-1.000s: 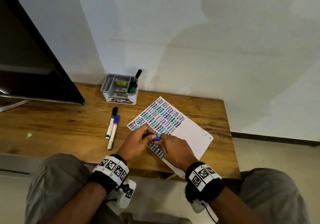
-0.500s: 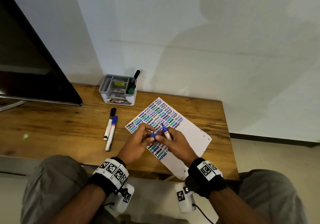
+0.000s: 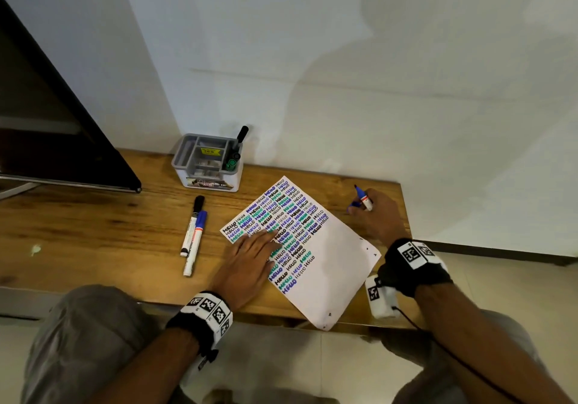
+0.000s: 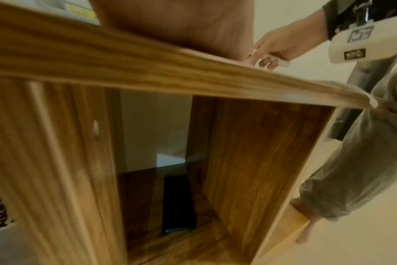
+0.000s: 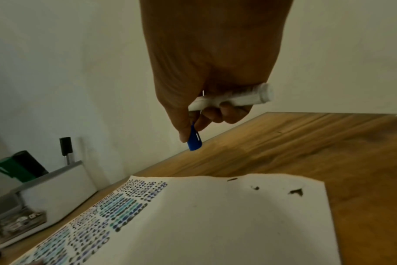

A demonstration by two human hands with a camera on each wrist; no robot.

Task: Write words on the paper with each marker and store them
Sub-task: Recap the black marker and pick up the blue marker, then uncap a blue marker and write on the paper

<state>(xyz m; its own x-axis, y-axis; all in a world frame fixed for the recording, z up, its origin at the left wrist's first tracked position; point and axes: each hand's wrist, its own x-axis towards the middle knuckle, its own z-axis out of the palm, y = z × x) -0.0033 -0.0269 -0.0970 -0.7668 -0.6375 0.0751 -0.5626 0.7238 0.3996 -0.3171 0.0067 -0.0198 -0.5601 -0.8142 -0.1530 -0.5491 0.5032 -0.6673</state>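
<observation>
1. At the far left a dark monitor (image 3: 47, 128) stands on the wooden table (image 3: 93, 225), its lower edge reaching toward the middle.
2. Right of it, against the wall (image 3: 344, 59), sits a grey organiser (image 3: 206, 166); a green-capped marker (image 3: 231, 163) and a black-capped marker (image 3: 241, 136) stand in its right-hand compartment.
3. In front of the organiser two capped markers lie side by side and touching on the bare wood: a black marker (image 3: 191, 225) and a blue marker (image 3: 195, 242), just left of the paper and nothing covering them.
4. The paper (image 3: 337, 266) lies at an angle, its near corner jutting past the table's front edge; rows of "HELLO" in black, blue and green fill its left half.
5. The left hand (image 3: 250, 261) rests flat on the written part, fingers straight and lying together.
6. The right hand (image 3: 377, 216) is over the bare wood beyond the paper's right edge, near the table's far right corner. Its curled fingers grip an uncapped blue marker (image 5: 236, 98), tip pointing up and away, and pinch the blue cap (image 5: 195, 139) below it.
7. Under the tabletop, the left wrist view shows an open wooden shelf (image 4: 249, 161) with a dark flat object (image 4: 178, 204) lying in it.
</observation>
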